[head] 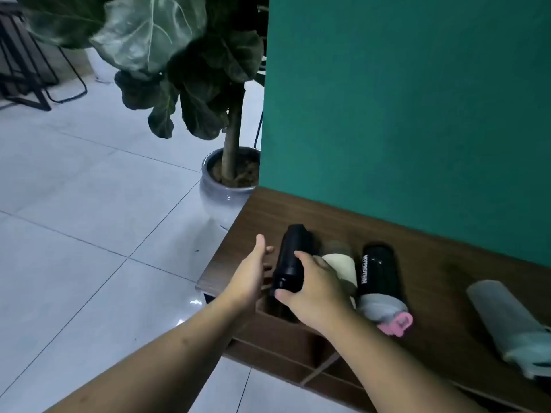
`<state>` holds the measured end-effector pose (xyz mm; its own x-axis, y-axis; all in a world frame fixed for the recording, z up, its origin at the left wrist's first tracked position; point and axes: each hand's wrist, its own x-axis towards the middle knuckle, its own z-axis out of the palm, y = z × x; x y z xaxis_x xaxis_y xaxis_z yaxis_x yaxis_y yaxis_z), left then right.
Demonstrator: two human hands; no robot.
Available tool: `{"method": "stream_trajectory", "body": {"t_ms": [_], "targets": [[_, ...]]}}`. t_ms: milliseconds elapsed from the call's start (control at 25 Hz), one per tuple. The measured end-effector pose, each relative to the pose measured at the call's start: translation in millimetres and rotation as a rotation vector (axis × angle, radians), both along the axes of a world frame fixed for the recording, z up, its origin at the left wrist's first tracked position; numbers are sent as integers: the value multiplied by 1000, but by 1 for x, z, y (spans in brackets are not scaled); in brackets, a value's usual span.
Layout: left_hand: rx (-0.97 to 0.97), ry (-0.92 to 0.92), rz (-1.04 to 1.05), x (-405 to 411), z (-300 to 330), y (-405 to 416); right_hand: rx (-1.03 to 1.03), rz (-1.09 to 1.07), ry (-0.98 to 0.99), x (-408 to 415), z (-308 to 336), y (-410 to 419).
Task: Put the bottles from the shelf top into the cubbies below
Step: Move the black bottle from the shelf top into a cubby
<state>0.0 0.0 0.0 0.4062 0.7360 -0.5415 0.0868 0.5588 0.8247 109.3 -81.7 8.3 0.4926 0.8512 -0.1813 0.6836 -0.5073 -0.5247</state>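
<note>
Two bare forearms reach in from the bottom edge toward a dark wooden shelf top point(432, 263) set against a teal wall point(402, 114). At far left, pale floor tiles point(74, 219) run back to a potted fiddle-leaf plant point(229, 174) standing at the shelf's end. Next comes the left hand point(253, 272), open with fingers spread, hovering just beside a black bottle point(290, 257) without clearly touching it. That bottle lies on its side near the shelf's left front corner, and the right hand point(316, 289) wraps around its near end, thumb below and fingers over the top. Just right of it, partly hidden by that hand, lies a cream bottle point(340, 263). Touching or nearly touching that one is a black lettered bottle point(378, 272) with a grey band and pink cap, also on its side. Well apart at far right lies a grey bottle point(507, 317). Below the front edge, the cubbies point(298, 347) show as dark wooden compartments.
</note>
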Motion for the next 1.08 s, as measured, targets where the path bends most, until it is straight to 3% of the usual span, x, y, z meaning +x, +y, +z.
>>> {"method": "stream_trajectory", "body": {"t_ms": [280,640,880,1080], "targets": [[20,-98,-62,6,-20,-20,75,76,-317,-16,-50,-1],[32,-290,135,-100,-2,-128,282,271,-694,-115,-6,-108],[-81,-263,227,-175,-52,-222,182,375,-530,-169,-35,-188],[-316,-408,309,-164,-148,-219,105,331,-451,-175,-107,-179]]}}
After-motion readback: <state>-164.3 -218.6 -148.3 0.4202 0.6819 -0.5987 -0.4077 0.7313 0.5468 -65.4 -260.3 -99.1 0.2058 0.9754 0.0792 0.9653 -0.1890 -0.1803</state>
